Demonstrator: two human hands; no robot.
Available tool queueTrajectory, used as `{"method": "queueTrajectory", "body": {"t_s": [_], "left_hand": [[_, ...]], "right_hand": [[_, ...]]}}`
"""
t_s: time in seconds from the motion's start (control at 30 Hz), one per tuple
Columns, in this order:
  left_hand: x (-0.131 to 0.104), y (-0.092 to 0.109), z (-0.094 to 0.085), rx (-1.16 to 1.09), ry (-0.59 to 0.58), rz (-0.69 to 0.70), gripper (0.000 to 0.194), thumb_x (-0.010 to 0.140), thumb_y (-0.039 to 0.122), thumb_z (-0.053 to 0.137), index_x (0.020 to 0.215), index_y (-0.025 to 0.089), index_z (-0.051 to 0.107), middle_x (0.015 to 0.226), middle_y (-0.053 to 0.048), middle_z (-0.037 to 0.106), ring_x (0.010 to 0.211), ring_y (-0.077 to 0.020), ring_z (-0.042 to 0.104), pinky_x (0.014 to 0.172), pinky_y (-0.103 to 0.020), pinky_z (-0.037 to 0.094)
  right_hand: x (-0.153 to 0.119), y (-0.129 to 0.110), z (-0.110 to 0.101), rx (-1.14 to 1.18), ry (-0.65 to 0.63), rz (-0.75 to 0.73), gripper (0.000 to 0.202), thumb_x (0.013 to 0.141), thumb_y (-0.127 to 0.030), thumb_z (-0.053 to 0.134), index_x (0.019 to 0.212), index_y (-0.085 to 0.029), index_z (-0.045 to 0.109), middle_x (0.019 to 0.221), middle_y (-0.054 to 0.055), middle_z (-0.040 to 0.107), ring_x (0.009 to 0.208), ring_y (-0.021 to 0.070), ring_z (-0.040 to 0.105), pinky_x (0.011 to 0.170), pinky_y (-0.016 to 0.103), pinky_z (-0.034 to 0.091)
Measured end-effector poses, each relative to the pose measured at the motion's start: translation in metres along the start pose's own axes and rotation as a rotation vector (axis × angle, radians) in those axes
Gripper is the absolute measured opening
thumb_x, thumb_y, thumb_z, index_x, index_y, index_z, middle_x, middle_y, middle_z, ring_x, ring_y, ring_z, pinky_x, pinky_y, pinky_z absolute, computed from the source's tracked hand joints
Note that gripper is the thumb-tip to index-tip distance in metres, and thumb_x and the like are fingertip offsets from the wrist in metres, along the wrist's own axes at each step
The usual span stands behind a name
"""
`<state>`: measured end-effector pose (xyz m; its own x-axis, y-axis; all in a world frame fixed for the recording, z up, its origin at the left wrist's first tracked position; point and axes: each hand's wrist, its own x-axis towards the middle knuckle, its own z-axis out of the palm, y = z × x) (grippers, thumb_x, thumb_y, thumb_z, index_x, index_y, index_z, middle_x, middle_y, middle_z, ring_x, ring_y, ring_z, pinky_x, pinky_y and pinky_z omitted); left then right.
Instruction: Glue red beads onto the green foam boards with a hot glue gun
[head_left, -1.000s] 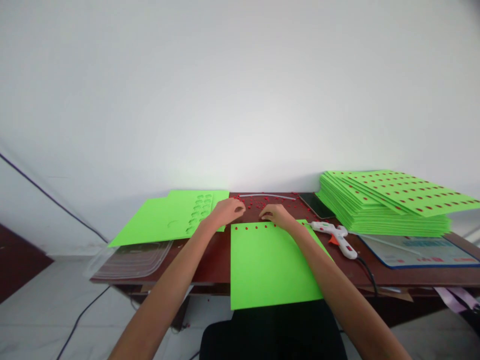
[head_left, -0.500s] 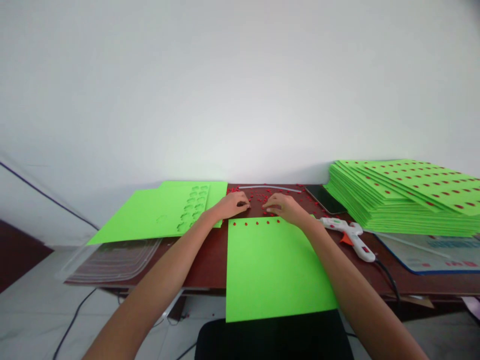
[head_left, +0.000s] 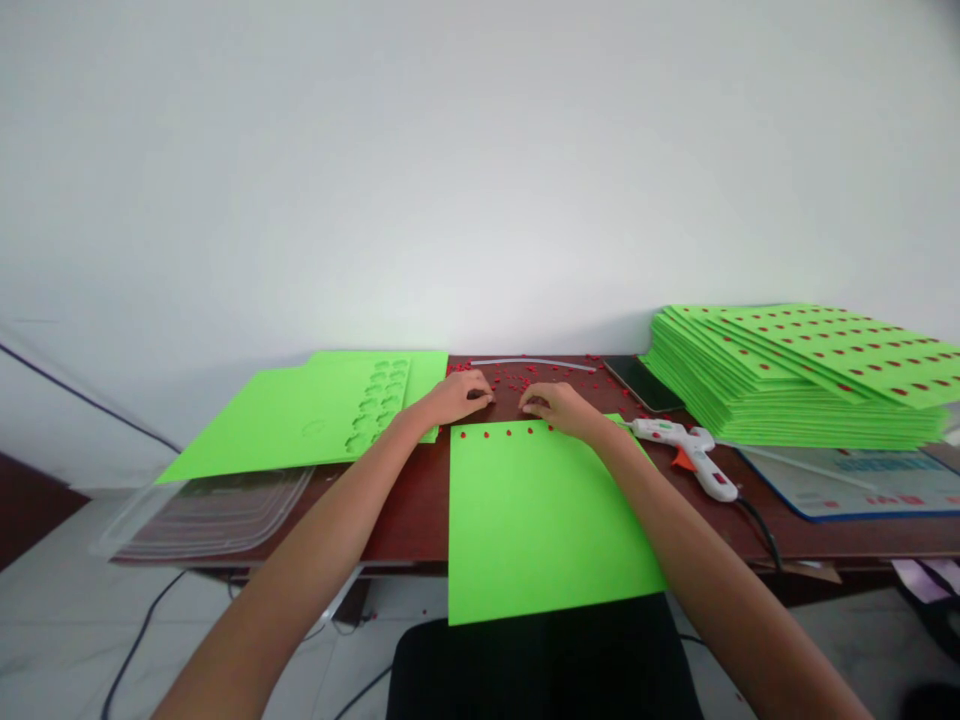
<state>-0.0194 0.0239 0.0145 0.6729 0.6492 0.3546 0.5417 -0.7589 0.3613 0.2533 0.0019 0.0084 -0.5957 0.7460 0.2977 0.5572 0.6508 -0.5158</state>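
Note:
A bright green sheet (head_left: 540, 520) lies at the table's front and overhangs its edge, with a row of small red pieces (head_left: 508, 433) along its far edge. Just beyond that edge, my left hand (head_left: 461, 396) rests over the tabletop, fingertips and thumb brought together. Facing it, my right hand (head_left: 559, 407) is also curled in a pinch above the sheet's far edge. Anything between either set of fingertips is too small to make out. Loose red pieces (head_left: 517, 380) are scattered on the dark table behind and between the hands.
A white glue gun (head_left: 694, 450) with an orange trigger lies right of the sheet. Behind it are a dark phone (head_left: 643, 385) and a tall stack of red-dotted green sheets (head_left: 750, 400). More green sheets (head_left: 270, 420) lie left. A clear glue stick (head_left: 532, 362) sits near the wall.
The whole view has shifted slightly, so things sit a little higher and further left. Both hands remain beyond the sheet's far edge; my right fingers have drawn closer together.

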Motion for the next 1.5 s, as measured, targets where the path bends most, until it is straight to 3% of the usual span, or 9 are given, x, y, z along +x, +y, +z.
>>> {"method": "queueTrajectory", "body": {"t_s": [0.23,0.53,0.83,1.0,1.2,1.3,1.43,1.5], "left_hand": [[0.0,-0.004,0.001,0.0,0.008,0.025,0.022,0.097,0.03,0.058,0.094,0.017,0.076,0.096,-0.006,0.069,0.09,-0.0184,0.063,0.087,-0.033,0.047],[0.0,-0.005,0.002,-0.001,0.008,0.028,0.02,0.096,0.029,0.059,0.093,0.019,0.075,0.094,-0.005,0.069,0.088,-0.0182,0.064,0.085,-0.033,0.048],[0.0,-0.005,0.003,0.017,0.012,0.022,0.02,0.096,0.029,0.059,0.092,0.017,0.075,0.094,-0.006,0.069,0.088,-0.0182,0.063,0.086,-0.033,0.049],[0.0,-0.005,0.003,0.015,0.014,0.012,0.02,0.096,0.03,0.059,0.093,0.018,0.075,0.095,-0.006,0.068,0.088,-0.0183,0.063,0.086,-0.033,0.049],[0.0,-0.004,0.002,0.012,0.011,0.019,0.022,0.097,0.031,0.059,0.093,0.018,0.075,0.095,-0.006,0.068,0.088,-0.0185,0.063,0.085,-0.033,0.049],[0.001,-0.004,0.002,0.009,0.011,0.024,0.021,0.096,0.031,0.059,0.094,0.018,0.075,0.095,-0.007,0.069,0.089,-0.0187,0.063,0.086,-0.033,0.049],[0.001,-0.003,0.001,0.0,0.004,0.025,0.02,0.096,0.029,0.059,0.096,0.019,0.076,0.098,-0.007,0.07,0.092,-0.019,0.064,0.089,-0.034,0.049],[0.001,-0.003,0.0,-0.009,-0.004,0.022,0.02,0.096,0.029,0.059,0.098,0.02,0.077,0.099,-0.006,0.07,0.093,-0.0189,0.064,0.089,-0.033,0.049]], "right_hand": [[0.004,0.005,0.003,-0.044,-0.001,-0.034,0.02,0.091,-0.012,0.06,0.096,-0.019,0.078,0.097,0.006,0.079,0.089,0.0195,0.071,0.081,0.026,0.05],[0.005,0.017,0.004,-0.066,0.044,-0.069,0.014,0.089,-0.014,0.067,0.09,-0.021,0.079,0.09,0.006,0.075,0.086,0.02,0.068,0.081,0.029,0.05],[-0.002,0.008,-0.006,-0.101,0.135,-0.062,0.008,0.087,-0.021,0.075,0.092,-0.021,0.081,0.09,0.007,0.073,0.084,0.0197,0.065,0.077,0.03,0.048],[-0.001,0.012,-0.001,-0.137,0.12,-0.086,0.007,0.083,-0.026,0.081,0.087,-0.02,0.081,0.085,0.006,0.073,0.081,0.0197,0.066,0.074,0.029,0.047],[0.002,0.011,0.005,-0.1,0.119,-0.048,0.002,0.082,-0.021,0.078,0.082,-0.02,0.079,0.081,0.004,0.073,0.075,0.0173,0.063,0.069,0.028,0.045],[-0.001,0.0,-0.007,-0.002,0.204,-0.022,0.004,0.081,-0.024,0.077,0.083,-0.02,0.078,0.081,0.004,0.073,0.073,0.0166,0.062,0.068,0.028,0.046],[-0.01,-0.029,-0.04,0.086,0.522,0.039,0.018,0.087,-0.036,0.074,0.092,-0.019,0.078,0.084,0.005,0.071,0.07,0.0158,0.058,0.064,0.029,0.045],[-0.02,-0.044,-0.051,0.104,0.556,0.038,0.021,0.087,-0.04,0.074,0.093,-0.02,0.077,0.084,0.005,0.07,0.068,0.0151,0.056,0.061,0.028,0.044]]}}
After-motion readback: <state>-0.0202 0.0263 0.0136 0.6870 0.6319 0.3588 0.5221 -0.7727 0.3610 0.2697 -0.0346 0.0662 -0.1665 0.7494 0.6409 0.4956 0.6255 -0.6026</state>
